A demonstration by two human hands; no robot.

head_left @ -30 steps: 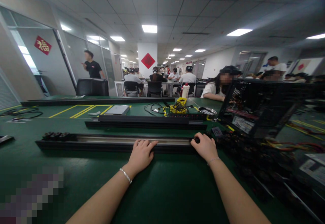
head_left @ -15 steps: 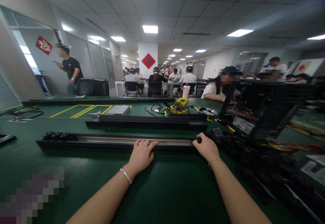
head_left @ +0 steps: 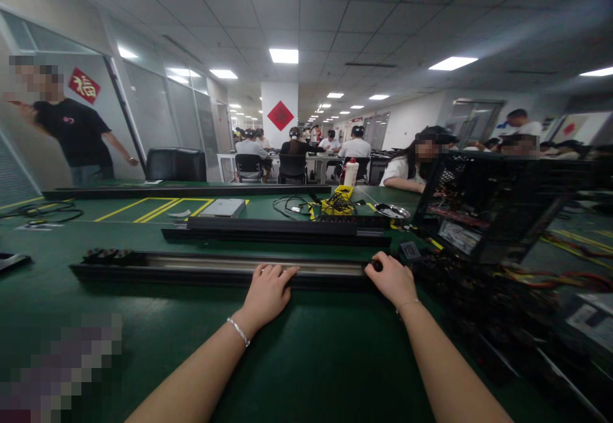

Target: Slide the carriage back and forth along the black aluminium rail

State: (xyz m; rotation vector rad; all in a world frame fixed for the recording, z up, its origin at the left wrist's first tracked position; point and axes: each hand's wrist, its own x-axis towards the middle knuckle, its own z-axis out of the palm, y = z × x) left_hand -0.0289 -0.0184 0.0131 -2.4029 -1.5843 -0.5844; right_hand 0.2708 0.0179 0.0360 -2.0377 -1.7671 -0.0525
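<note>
Left hand (head_left: 267, 292): palm turned down; fingers loosely spread and laid over the near edge of the rail, thumb held out toward the right hand; nothing seen to be gripped.
Left forearm: extended forward and inward from the lower left; a silver bracelet (head_left: 238, 331) is worn at the wrist.
Right hand (head_left: 395, 280): thumb and forefinger curled together, a small black round part (head_left: 377, 264) pinched between them; remaining fingers partly hidden.
Right forearm: slanted forward and inward from the lower right; the wrist is circled by a thin bracelet (head_left: 410, 303).
Black channel rail (head_left: 205, 276): laid crosswise beneath the left fingertips, its right end reached by the right hand; a pale metal strip is shown along its inside.
Row of small black parts (head_left: 109, 257): seated in the rail's end, well to the left of the left hand.
Second black rail (head_left: 287, 234): placed beyond both hands, roughly parallel.
Square black fan-like piece (head_left: 409, 250): set just beyond the right hand, to its right.
Heap of dark parts (head_left: 472, 301): piled to the right of the right hand; details lost in shadow.
Open computer case (head_left: 493, 206): stood beyond the heap, farther right of the right hand.
Green tabletop (head_left: 316, 359): spread beneath both forearms.
</note>
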